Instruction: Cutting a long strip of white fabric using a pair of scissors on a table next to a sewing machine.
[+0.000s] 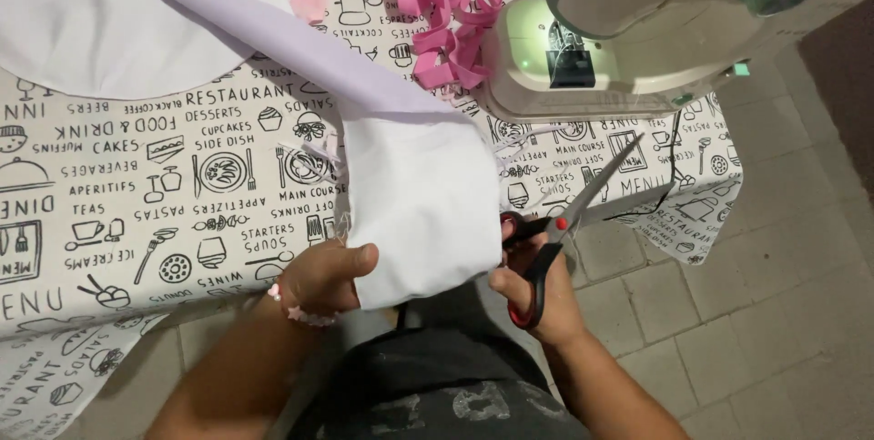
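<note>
The left hand (323, 276) is gripping the near left edge of a white fabric piece (414, 194), with the fingers closed tightly on the cloth and the thumb lying on top. The fabric is hanging over the near edge of the table (137, 185), and its long axis is running from the near middle up to the far left, where it is narrowing to a point. The right hand (537, 290) is holding black-handled scissors (569, 217) just to the right of the fabric, with the fingers closed through the handle loops. The blades are standing open and pointing to the far right, away from the cloth, so the fabric is lying to the left of them. The right hand is nearer to the cloth's right edge. A sewing machine (637, 30) is standing far right, beside pink strips (446, 17).
</note>
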